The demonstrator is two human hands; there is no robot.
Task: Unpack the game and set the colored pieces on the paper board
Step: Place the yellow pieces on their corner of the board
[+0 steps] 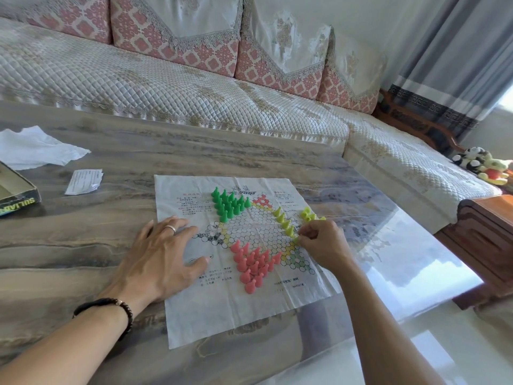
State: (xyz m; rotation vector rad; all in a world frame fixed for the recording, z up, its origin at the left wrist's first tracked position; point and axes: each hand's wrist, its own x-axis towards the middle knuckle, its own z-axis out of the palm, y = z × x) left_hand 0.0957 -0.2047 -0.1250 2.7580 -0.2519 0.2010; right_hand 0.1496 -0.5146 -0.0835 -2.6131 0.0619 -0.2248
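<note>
On the creased white paper board printed with a star of circles, we see green cone pieces clustered at its far side, pink cone pieces nearer us, and yellow cone pieces toward the right. Our right hand pinches one yellow piece, mostly hidden by fingers. Our left hand lies flat, fingers spread, on the board's left edge. Left of the board, a dark cardboard box is cut off by the frame.

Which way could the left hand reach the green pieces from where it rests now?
Probably straight ahead: the left hand lies flat on the paper board, and nothing stands between it and the green pieces.
</note>
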